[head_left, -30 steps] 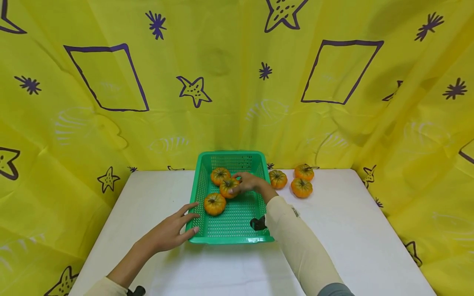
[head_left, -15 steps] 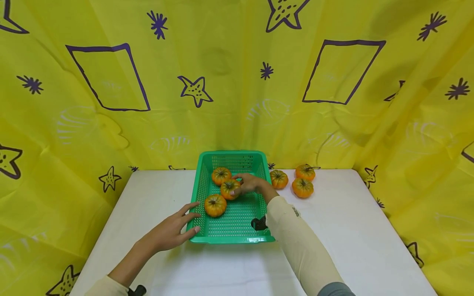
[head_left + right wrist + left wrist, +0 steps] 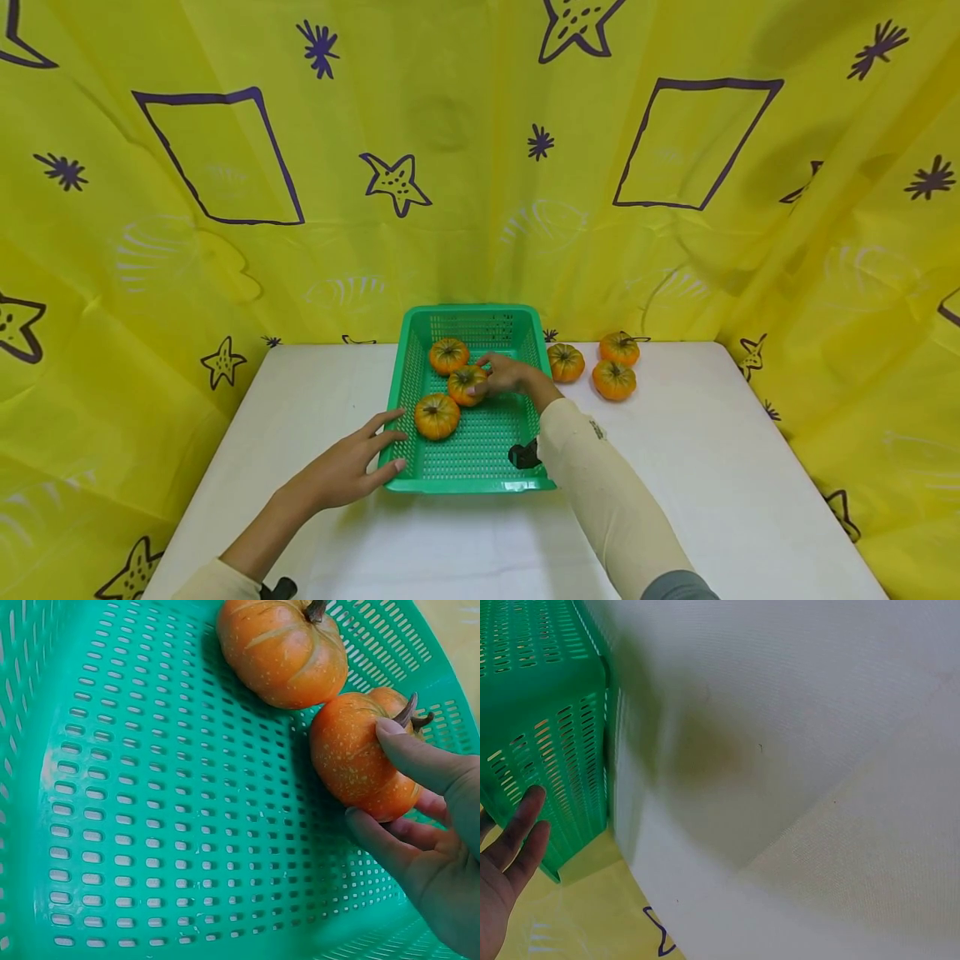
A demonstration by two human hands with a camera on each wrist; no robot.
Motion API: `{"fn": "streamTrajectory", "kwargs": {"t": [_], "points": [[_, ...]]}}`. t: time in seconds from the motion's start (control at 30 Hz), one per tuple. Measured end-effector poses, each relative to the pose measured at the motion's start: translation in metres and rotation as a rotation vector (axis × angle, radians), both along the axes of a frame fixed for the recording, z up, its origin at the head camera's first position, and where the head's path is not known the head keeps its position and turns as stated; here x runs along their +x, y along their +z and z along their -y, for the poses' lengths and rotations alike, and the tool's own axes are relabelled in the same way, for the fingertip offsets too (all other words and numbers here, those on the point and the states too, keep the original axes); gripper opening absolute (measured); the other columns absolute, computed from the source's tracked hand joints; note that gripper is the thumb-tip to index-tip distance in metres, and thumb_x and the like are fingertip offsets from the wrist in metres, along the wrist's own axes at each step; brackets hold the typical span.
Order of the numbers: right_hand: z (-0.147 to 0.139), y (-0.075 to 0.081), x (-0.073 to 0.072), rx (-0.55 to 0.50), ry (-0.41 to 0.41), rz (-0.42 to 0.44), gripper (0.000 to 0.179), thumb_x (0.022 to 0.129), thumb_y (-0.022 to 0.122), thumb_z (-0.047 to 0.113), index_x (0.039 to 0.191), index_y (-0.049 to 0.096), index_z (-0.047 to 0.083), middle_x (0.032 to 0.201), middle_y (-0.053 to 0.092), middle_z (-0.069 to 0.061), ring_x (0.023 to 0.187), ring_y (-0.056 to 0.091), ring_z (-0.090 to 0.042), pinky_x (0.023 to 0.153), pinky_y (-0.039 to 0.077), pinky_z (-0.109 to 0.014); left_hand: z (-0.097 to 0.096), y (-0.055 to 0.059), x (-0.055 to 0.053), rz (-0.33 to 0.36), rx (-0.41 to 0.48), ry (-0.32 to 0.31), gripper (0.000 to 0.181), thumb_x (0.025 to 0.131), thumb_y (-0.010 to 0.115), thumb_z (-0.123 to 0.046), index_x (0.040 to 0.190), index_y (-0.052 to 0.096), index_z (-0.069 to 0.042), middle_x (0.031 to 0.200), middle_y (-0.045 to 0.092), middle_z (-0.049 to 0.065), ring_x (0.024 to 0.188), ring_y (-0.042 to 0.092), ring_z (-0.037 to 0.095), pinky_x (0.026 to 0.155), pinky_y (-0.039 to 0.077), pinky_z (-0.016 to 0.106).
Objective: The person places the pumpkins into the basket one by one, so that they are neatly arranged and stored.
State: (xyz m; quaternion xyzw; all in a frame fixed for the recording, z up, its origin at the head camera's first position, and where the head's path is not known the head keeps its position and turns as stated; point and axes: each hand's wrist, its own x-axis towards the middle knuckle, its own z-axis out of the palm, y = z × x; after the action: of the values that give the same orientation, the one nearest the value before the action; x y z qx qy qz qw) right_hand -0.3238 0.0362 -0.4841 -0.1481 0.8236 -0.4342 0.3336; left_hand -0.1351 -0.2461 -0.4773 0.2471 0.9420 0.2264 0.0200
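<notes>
A green perforated plastic basket (image 3: 480,486) stands on the white table with three small orange pumpkins inside. My right hand (image 3: 507,374) reaches in over the right rim and grips the middle pumpkin (image 3: 462,387). In the right wrist view, the thumb lies on top of that pumpkin (image 3: 352,754) beside its stem, with fingers against its lower side. One pumpkin (image 3: 448,356) sits behind it and another pumpkin (image 3: 437,417) in front; all three are close together. My left hand (image 3: 337,473) rests its extended fingers on the basket's left side, against the slotted wall (image 3: 570,750).
Three more pumpkins lie on the table right of the basket: one pumpkin (image 3: 566,364) close to its wall, a second pumpkin (image 3: 613,381) farther right, and a third pumpkin (image 3: 618,347) behind that. A yellow patterned curtain (image 3: 465,242) rises behind the table (image 3: 697,450) and along both sides.
</notes>
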Motion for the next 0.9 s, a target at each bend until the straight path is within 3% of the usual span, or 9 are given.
{"fn": "streamTrajectory", "kwargs": {"t": [0.23,0.57,0.9], "points": [[0.0001,-0.0009,0.0004,0.002,-0.001,-0.037,0.065,0.09,0.076,0.014,0.145,0.044,0.0,0.141,0.049,-0.031,0.111,0.066,-0.035,0.093,0.056,-0.042,0.0002,-0.0012,-0.0005,0.01,-0.007,0.002,0.049,0.103,0.052,-0.047,0.135,0.061,-0.011,0.16,0.035,0.009,0.129,0.057,0.034,0.099,0.052,0.052],[0.001,-0.0033,0.0005,0.033,0.012,-0.08,0.069,0.084,0.082,0.014,0.144,0.05,0.005,0.141,0.053,-0.026,0.127,0.056,-0.037,0.099,0.052,-0.043,-0.0004,0.0002,-0.0005,0.009,-0.007,-0.006,0.049,0.103,0.053,-0.045,0.135,0.061,-0.009,0.16,0.035,0.01,0.128,0.059,0.034,0.098,0.053,0.052],[0.0038,-0.004,0.001,0.028,0.009,-0.081,0.066,0.085,0.081,0.016,0.142,0.05,0.008,0.141,0.053,-0.025,0.126,0.056,-0.037,0.101,0.051,-0.045,-0.0005,0.0009,-0.0003,0.008,-0.007,-0.004,0.048,0.103,0.053,-0.046,0.135,0.061,-0.011,0.16,0.035,0.009,0.128,0.058,0.033,0.098,0.052,0.052]]}}
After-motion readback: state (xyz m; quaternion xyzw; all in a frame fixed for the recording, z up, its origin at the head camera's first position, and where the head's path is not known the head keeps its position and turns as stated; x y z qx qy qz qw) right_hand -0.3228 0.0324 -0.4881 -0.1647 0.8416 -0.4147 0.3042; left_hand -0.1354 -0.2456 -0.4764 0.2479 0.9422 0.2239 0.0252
